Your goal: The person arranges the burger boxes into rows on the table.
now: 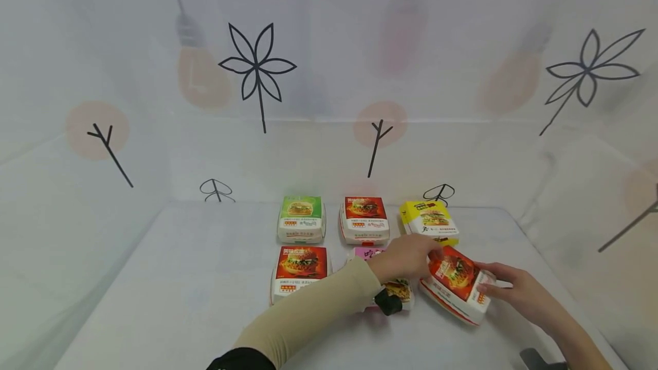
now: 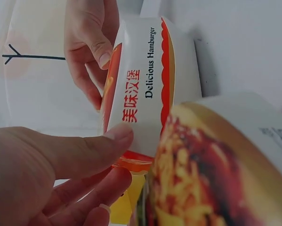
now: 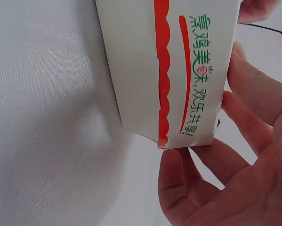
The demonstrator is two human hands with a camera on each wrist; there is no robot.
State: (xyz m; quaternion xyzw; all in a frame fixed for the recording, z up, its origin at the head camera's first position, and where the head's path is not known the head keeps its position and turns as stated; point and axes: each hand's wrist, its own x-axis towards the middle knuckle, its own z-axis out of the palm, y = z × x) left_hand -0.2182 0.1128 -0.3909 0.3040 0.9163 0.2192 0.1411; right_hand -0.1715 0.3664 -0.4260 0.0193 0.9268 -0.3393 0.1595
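Both hands hold a red and white hamburger box (image 1: 457, 281) at the front right of the table, turned at an angle. My left hand (image 1: 403, 258) reaches across from the left and pinches its far left corner, thumb on the white side in the left wrist view. At the opposite end, my right hand (image 1: 521, 293) grips a corner, the thumb on the upper edge and fingers curled against the end in the right wrist view. A pink burger box (image 1: 403, 294) sits under the left wrist, partly hidden. Just behind the held box is a yellow and white burger box (image 1: 432, 220).
A green burger box (image 1: 301, 218) and a red one (image 1: 364, 218) stand in the back row. Another red burger box (image 1: 300, 267) is at the front left, partly covered by the left sleeve (image 1: 313, 307). Patterned white cloth (image 1: 319, 159) rises behind the white table (image 1: 169, 290).
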